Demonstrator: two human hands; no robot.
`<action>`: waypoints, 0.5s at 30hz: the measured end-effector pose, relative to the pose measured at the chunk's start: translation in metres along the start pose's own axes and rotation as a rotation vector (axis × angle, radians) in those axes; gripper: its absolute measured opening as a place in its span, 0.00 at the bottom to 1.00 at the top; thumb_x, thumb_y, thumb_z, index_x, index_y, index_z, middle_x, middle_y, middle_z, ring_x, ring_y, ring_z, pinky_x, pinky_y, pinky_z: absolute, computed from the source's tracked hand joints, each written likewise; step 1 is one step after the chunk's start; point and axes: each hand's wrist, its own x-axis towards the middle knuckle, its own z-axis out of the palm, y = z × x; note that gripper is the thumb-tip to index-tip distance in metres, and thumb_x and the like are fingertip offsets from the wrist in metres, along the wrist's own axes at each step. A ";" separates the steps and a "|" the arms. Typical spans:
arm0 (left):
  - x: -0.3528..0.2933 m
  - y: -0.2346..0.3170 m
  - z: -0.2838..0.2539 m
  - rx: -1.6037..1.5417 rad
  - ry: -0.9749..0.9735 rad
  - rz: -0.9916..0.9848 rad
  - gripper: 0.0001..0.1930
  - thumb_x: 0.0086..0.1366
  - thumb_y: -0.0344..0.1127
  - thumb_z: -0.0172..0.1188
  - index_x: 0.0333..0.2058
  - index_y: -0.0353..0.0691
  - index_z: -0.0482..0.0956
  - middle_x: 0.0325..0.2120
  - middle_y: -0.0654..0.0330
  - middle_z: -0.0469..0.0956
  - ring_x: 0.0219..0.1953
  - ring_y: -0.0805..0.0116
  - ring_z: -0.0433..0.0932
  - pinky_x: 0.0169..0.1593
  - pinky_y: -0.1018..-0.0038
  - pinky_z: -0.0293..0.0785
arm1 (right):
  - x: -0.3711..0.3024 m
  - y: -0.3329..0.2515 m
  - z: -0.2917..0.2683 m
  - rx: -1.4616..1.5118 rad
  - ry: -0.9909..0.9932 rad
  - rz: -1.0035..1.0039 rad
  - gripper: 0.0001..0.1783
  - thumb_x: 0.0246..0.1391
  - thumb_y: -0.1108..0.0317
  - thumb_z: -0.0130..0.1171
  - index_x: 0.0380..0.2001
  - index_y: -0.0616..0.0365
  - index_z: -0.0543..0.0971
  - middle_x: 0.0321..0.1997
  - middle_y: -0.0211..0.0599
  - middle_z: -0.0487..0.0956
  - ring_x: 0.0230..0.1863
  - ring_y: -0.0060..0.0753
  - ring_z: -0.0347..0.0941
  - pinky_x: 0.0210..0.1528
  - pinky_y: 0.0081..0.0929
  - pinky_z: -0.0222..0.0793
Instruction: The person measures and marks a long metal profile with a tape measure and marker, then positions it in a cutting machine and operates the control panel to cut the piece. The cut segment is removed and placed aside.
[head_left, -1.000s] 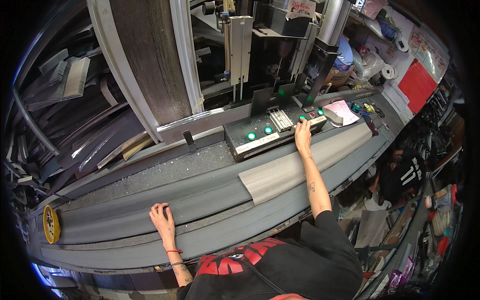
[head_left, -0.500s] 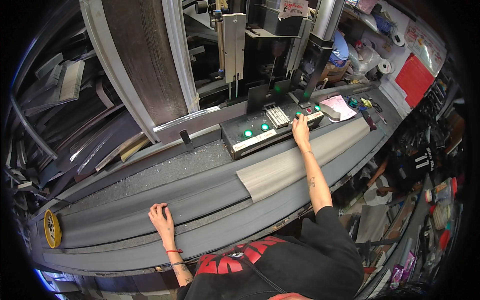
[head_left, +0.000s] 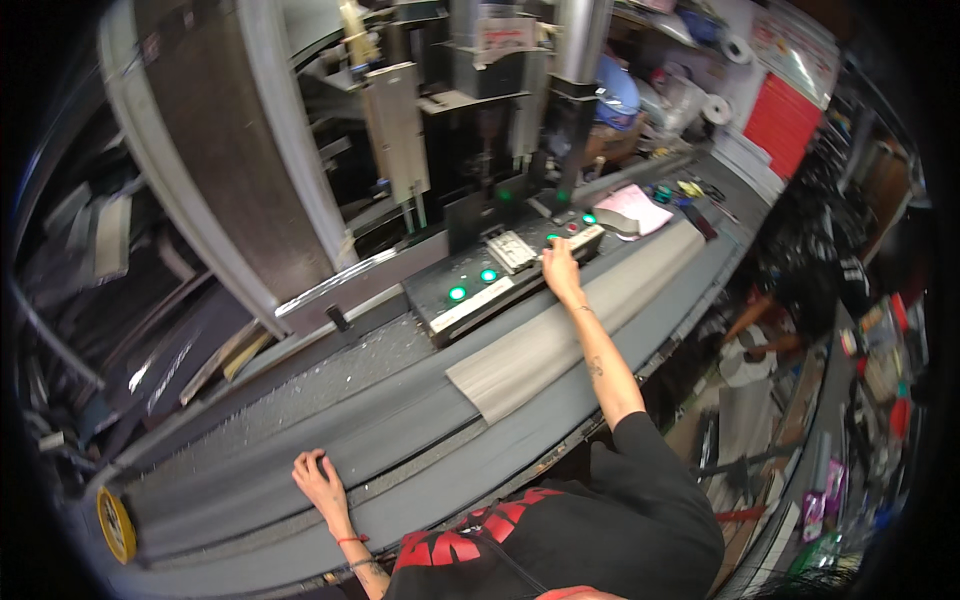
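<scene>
Loosely open left hand on dark grey strip, right hand at green push-button
Left fingers look empty; unheld wood-grain panel runs under the right forearm, whose brush could skew it; right grip blurred, cannot tell; neighbouring buttons could invite mispresses.

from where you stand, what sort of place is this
Likely a small workshop: a black rectangular control box with round green-lit buttons, long flat grey strips and a pale wood-grained panel.

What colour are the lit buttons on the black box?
Green; the lit buttons show best in the head view.
</scene>
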 end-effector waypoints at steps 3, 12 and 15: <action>0.002 0.005 0.002 0.051 -0.049 0.044 0.09 0.61 0.32 0.54 0.41 0.41 0.75 0.43 0.55 0.68 0.48 0.54 0.66 0.51 0.61 0.62 | -0.003 0.001 0.000 0.041 0.001 -0.004 0.19 0.59 0.62 0.49 0.50 0.60 0.64 0.49 0.53 0.68 0.48 0.63 0.68 0.46 0.51 0.69; 0.070 0.030 0.028 0.064 -0.330 0.320 0.10 0.63 0.36 0.53 0.41 0.39 0.73 0.41 0.55 0.70 0.46 0.54 0.69 0.46 0.63 0.65 | -0.010 0.002 0.001 0.084 -0.077 0.048 0.33 0.58 0.56 0.51 0.61 0.61 0.58 0.60 0.59 0.60 0.50 0.64 0.70 0.53 0.48 0.68; 0.078 0.027 0.045 0.069 -0.280 0.328 0.10 0.64 0.37 0.52 0.40 0.38 0.73 0.41 0.55 0.69 0.44 0.54 0.69 0.45 0.63 0.65 | -0.008 0.001 -0.001 0.074 -0.158 0.070 0.34 0.58 0.57 0.50 0.63 0.60 0.54 0.57 0.57 0.60 0.46 0.62 0.72 0.49 0.48 0.69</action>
